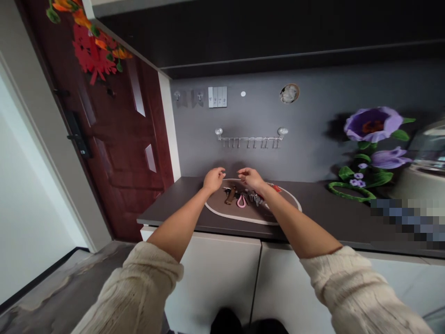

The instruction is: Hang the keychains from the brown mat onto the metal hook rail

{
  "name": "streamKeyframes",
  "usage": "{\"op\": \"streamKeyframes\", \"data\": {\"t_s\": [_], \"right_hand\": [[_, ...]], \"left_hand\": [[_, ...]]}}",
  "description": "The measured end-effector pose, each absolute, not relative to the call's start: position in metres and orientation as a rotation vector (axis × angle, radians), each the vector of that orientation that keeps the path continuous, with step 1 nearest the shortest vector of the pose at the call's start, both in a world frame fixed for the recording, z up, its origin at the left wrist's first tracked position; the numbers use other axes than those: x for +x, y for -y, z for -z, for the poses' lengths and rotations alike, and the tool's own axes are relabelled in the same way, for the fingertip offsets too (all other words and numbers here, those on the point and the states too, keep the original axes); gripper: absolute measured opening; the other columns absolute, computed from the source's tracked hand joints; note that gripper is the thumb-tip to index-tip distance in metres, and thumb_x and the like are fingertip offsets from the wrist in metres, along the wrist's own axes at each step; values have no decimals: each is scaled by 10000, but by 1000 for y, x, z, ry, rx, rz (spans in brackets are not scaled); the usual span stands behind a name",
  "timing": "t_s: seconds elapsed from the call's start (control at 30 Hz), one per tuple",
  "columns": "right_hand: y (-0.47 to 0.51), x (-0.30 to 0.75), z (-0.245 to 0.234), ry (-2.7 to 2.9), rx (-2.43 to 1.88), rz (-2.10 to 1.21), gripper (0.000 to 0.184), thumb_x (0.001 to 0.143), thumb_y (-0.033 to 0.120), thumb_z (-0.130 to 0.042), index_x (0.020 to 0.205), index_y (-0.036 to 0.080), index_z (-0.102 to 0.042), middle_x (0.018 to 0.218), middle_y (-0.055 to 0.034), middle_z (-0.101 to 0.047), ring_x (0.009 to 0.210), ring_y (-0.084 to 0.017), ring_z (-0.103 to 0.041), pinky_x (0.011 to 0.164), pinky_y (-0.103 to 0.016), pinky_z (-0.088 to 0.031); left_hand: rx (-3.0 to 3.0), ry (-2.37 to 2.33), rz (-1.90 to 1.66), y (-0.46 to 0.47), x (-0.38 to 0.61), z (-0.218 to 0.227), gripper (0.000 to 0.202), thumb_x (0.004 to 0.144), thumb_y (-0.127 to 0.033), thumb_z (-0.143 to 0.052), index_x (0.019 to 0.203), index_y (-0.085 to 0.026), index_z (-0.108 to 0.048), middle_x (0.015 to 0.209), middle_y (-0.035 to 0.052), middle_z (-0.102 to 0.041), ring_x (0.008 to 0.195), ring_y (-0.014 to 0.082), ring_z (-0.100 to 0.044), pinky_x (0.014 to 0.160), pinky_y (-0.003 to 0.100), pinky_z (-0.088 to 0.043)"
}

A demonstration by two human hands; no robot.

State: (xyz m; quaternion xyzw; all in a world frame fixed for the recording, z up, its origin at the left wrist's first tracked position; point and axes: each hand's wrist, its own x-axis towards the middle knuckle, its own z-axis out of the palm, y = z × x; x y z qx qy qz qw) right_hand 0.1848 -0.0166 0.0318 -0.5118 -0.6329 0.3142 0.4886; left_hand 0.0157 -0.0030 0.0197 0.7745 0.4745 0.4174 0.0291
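Both my arms reach forward over a dark countertop (174, 204). My left hand (213, 179) and my right hand (251, 178) hover close together above an oval brown tray (285, 197) with a pale rim. Each hand has its fingers curled in a pinch; what they hold, if anything, is too small to make out. On the tray lie several small things: a brown key fob (230, 195), a pink loop (241, 201), a cluster of metal keys (255, 198) and something red (276, 188). A chrome hook rail (251, 138) is mounted on the grey wall above.
A dark red door (114, 139) with a black handle stands at the left. Purple knitted flowers (373, 139) with green stems sit on the counter at the right, beside a glass-lidded appliance (426, 157). White cabinet doors (222, 273) lie below; light switches (217, 96) hang on the wall.
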Motion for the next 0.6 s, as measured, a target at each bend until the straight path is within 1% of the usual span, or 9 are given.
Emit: {"op": "streamKeyframes", "data": {"t_s": [0.1, 0.2, 0.33, 0.5, 0.6], "right_hand": [[1, 179, -19, 1655, -1343, -565, 117, 673, 153, -525, 779, 133, -571, 697, -3, -581, 594, -67, -493, 594, -186, -390], [-6, 177, -9, 1764, -1406, -397, 127, 691, 203, -518, 762, 139, -601, 741, -17, -609, 664, -88, -518, 644, -198, -383], [-3, 178, -7, 1897, -1498, -239, 155, 717, 240, -511, 765, 153, -629, 742, -27, -628, 682, -108, -534, 644, -202, -370], [3, 178, -10, 2032, -1538, -84, 200, 737, 291, -520, 809, 156, -650, 749, -46, -641, 674, -119, -543, 620, -199, -358], [5, 177, -9, 2129, -1539, -13, 215, 751, 296, -512, 813, 153, -659, 750, -53, -646, 663, -123, -540, 600, -201, -346]], "left_hand": [[2460, -1502, -1280, -2, 20, -8, 222, 788, -219, -419, 890, -177, -612, 890, 63, -612, 843, 152, -518, 795, 261, -369], [2453, -1516, -1264, -7, 20, 4, 222, 788, -220, -421, 871, -174, -621, 876, 64, -618, 830, 155, -521, 790, 264, -376], [2455, -1476, -1212, -14, 18, 13, 204, 773, -214, -446, 845, -177, -633, 845, 48, -630, 802, 148, -532, 764, 255, -387], [2370, -1454, -1261, -19, 18, 16, 189, 756, -209, -471, 832, -166, -639, 799, 42, -640, 738, 137, -544, 708, 243, -398], [2377, -1429, -1250, -19, 18, 17, 187, 754, -215, -480, 832, -165, -642, 795, 44, -643, 726, 137, -545, 693, 243, -400]]}}
